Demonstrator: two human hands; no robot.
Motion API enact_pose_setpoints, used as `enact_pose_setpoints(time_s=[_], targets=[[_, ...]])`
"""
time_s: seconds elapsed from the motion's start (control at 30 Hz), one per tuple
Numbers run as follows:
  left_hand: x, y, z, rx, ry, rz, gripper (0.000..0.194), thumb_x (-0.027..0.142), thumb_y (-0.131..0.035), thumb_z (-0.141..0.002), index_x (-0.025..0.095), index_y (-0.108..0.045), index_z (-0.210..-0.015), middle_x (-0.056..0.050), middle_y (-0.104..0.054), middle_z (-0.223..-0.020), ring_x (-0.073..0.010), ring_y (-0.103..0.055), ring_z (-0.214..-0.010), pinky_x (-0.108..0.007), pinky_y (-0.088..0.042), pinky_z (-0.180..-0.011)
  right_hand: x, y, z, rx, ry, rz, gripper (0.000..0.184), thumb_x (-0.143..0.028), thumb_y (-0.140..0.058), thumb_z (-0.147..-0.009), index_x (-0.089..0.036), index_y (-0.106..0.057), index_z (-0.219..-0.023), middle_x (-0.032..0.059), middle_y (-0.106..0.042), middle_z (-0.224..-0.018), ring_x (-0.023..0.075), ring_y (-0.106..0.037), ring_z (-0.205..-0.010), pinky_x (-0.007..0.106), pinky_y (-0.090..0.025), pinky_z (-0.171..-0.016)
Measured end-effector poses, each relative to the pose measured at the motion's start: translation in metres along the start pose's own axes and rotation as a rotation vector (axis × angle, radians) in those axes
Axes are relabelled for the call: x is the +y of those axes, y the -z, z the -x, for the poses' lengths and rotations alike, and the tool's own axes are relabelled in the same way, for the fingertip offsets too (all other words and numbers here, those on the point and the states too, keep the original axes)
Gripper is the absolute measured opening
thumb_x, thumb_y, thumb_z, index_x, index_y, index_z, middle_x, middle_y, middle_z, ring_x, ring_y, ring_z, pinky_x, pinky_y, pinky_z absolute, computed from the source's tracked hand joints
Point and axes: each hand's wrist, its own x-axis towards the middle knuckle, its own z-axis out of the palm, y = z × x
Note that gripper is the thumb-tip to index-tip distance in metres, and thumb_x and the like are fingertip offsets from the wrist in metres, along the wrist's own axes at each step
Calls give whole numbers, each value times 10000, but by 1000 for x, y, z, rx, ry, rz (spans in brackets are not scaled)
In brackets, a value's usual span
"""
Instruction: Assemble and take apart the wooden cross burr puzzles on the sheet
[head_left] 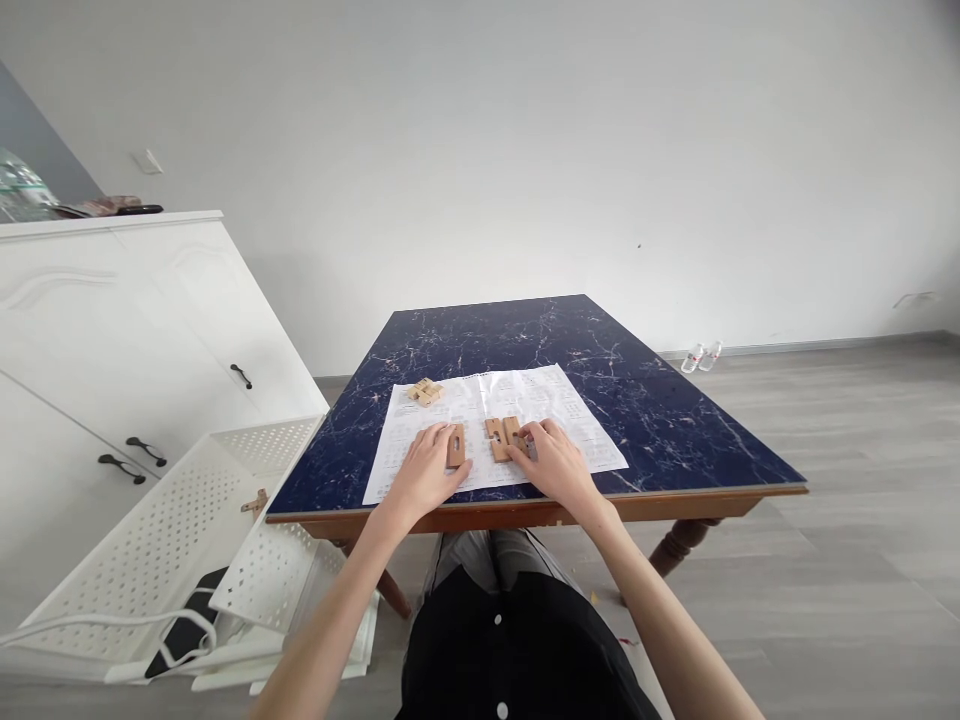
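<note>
The left hand [429,465] bends around a slotted block [460,450] left of the paper's [581,425] middle; the right hand [556,462] curls over two notched blocks [498,452] near that middle. I can't tell whether either grips. A careless sideways push could skew the pair or wrinkle the sheet beneath. All three look flat, brown, wooden.

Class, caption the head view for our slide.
Left hand and right hand at wooden pieces on a printed sheet.
</note>
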Motion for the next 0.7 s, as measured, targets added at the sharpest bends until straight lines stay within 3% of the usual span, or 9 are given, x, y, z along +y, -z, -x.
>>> enact_pose_setpoints(time_s=[0.17, 0.4, 0.47, 0.57, 0.63, 0.7], targets=[[4, -1, -2, 39, 34, -98, 357, 358, -518, -1020, 175, -703, -1264, -202, -651, -1275, -403, -630, -1218, -538, -532, -1034, -1, 3, 0, -15, -64, -2, 173, -274, -620, -982, -212, -647, -1142, 148, -701, -1107, 288, -682, -931, 319, -406, -657], [8, 1, -26, 70, 69, -43, 333, 209, -431, -1019, 138, -750, -1081, -255, -673, -1162, -436, -648, -1171, -541, -571, -928, -2, 11, 2, 22, -116, -153, 209, -187, -539, -964, -209, -598, -1163, 157, -727, -1105, 291, -679, -874, 328, -380, -655], [8, 6, -27, 83, 85, 24, 313, 246, -435, -1044, 154, -731, -1085, -221, -707, -1098, -399, -698, -1086, -494, -593, -876, -3, 16, 7, 29, -115, -257, 209, -240, -523, -981, -210, -573, -1183, 144, -731, -1082, 280, -686, -849, 337, -423, -662], [14, 12, -20, 84, 95, 182, 329, 368, -400, -1105, 202, -674, -1181, -129, -761, -1018, -280, -756, -840, -377, -616, -727, -9, 20, 18, 3, -84, -446, 270, -374, -500, -1022, -221, -524, -1244, 65, -733, -940, 240, -709, -778, 342, -509, -692], [24, 15, -15, 73, 79, 318, 383, 445, -345, -1133, 215, -612, -1283, -104, -781, -1086, -210, -755, -717, -320, -612, -635, -17, 22, 24, -24, -57, -578, 335, -461, -497, -1032, -227, -512, -1271, 22, -719, -865, 214, -705, -721, 337, -538, -698], [35, 16, -12, 67, 49, 443, 432, 491, -314, -1142, 209, -543, -1376, -116, -771, -1190, -185, -766, -724, -300, -624, -623, -25, 21, 28, -36, -40, -750, 396, -530, -535, -1016, -229, -535, -1273, 10, -708, -849, 190, -667, -658, 332, -539, -671]])
